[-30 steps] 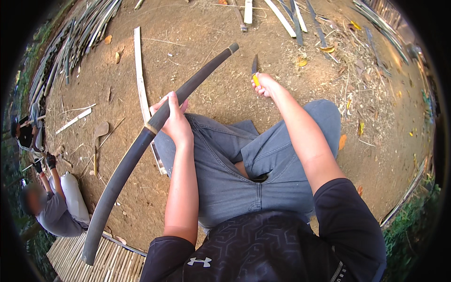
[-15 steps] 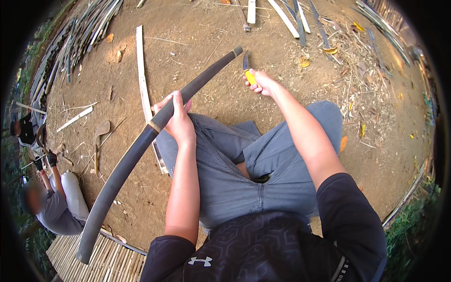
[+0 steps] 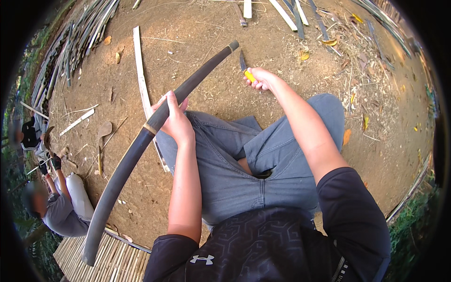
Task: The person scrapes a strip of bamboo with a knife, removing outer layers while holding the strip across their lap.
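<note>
A long dark bamboo strip (image 3: 123, 171) slants across my left side, from the lower left up to the top middle, with pale rings at its nodes. My left hand (image 3: 174, 117) is closed round it just above the middle node, thumb on top. To the right of the strip's far end, my right hand (image 3: 261, 80) grips the yellow handle of a knife (image 3: 243, 62). Its dark blade points up and away from me, close to the strip's tip but apart from it.
A pale split bamboo slat (image 3: 141, 70) lies on the dirt beyond my left knee. A hatchet-like tool (image 3: 103, 134) rests farther left. Bamboo poles (image 3: 87, 35) are piled at the far left. Two people (image 3: 70, 214) sit at the left, near a bamboo slat platform (image 3: 101, 256).
The view has shifted slightly. Both hands keep their grips, and the strip and knife stay in nearly the same position.
</note>
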The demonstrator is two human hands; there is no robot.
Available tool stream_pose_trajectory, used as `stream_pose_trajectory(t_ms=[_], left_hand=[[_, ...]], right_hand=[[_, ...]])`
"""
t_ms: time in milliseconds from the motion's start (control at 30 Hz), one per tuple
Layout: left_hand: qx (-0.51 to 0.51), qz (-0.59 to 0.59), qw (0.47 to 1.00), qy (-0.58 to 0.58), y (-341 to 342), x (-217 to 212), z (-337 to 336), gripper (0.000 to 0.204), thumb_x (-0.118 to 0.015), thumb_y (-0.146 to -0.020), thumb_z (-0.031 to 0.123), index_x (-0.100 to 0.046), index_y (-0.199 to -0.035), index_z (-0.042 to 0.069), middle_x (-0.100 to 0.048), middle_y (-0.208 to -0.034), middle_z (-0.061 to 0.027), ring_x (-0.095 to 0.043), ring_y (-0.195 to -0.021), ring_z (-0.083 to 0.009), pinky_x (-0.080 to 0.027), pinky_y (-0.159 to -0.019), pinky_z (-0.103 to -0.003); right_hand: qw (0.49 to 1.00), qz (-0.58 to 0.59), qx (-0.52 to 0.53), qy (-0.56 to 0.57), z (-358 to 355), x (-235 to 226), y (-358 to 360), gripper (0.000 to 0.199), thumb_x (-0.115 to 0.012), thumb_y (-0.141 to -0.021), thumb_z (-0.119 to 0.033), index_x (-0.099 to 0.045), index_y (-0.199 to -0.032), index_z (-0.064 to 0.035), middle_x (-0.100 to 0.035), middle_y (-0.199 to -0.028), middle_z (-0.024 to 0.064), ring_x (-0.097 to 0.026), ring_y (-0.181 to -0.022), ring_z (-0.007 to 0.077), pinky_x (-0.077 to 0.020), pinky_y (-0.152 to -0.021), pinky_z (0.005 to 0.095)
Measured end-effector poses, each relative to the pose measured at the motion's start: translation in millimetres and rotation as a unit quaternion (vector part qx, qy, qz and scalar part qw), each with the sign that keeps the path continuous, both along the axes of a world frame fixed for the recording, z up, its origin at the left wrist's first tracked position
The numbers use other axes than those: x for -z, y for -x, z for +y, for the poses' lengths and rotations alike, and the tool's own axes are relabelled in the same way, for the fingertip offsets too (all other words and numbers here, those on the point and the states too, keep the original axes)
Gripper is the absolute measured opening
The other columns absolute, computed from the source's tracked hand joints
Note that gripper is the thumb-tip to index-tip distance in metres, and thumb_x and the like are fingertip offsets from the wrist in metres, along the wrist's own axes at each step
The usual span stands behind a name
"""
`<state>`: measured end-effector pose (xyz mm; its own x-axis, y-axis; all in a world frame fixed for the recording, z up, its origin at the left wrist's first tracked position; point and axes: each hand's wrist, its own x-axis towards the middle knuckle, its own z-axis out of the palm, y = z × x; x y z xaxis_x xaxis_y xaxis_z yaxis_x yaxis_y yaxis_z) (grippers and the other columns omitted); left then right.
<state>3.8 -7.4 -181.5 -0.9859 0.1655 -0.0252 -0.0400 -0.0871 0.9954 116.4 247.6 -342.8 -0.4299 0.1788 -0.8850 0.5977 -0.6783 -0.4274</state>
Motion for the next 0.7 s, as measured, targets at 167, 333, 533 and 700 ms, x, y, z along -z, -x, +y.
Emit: stream_pose_trajectory(t_ms=[167, 333, 533, 700], left_hand=[[-0.036, 0.027, 0.998, -0.04, 2.6, 4.2, -4.4, 0.027, -0.065, -0.096, 0.015, -0.043, -0.101, 0.002, -0.056, -0.107, -0.0126, -0.063, -0.099, -0.0184, -0.065, -0.077, -0.037], [-0.018, 0.028, 0.998, -0.052, -0.6, 4.2, 7.5, 0.025, -0.065, -0.096, 0.014, -0.045, -0.102, 0.001, -0.056, -0.108, -0.0141, -0.064, -0.096, -0.0188, -0.065, -0.076, -0.037], [-0.01, 0.033, 0.999, -0.006, 5.0, 7.1, -4.3, 0.026, -0.066, -0.095, 0.015, -0.044, -0.101, 0.003, -0.056, -0.106, -0.0121, -0.063, -0.098, -0.0181, -0.065, -0.075, -0.037], [-0.013, 0.019, 0.999, -0.025, 4.2, 4.9, -2.1, 0.026, -0.066, -0.095, 0.015, -0.044, -0.102, 0.003, -0.056, -0.106, -0.0121, -0.063, -0.098, -0.0181, -0.065, -0.075, -0.037]], right_hand=[[0.999, 0.019, -0.017, 0.026, 4.0, -3.8, -0.9, 0.043, -0.025, -0.107, -0.039, -0.052, -0.103, -0.0053, -0.049, -0.071, 0.0, -0.026, -0.042, 0.0016, -0.0189, -0.03, 0.0167], [0.988, -0.019, 0.151, 0.006, 33.9, 47.7, -34.9, 0.044, -0.029, -0.106, -0.043, -0.051, -0.1, -0.0049, -0.047, -0.065, 0.0008, -0.031, -0.041, 0.0055, -0.0231, -0.031, 0.0217], [0.907, -0.19, 0.22, -0.303, 6.1, -4.1, -30.9, 0.043, -0.04, -0.103, -0.035, -0.061, -0.091, -0.0005, -0.06, -0.069, 0.0097, -0.048, -0.044, 0.0198, -0.0381, -0.038, 0.0332], [0.936, -0.149, -0.16, -0.277, 5.2, -16.6, -51.2, 0.04, -0.04, -0.103, -0.034, -0.064, -0.103, -0.0023, -0.055, -0.064, 0.0041, -0.045, -0.046, 0.0146, -0.036, -0.039, 0.0281]])
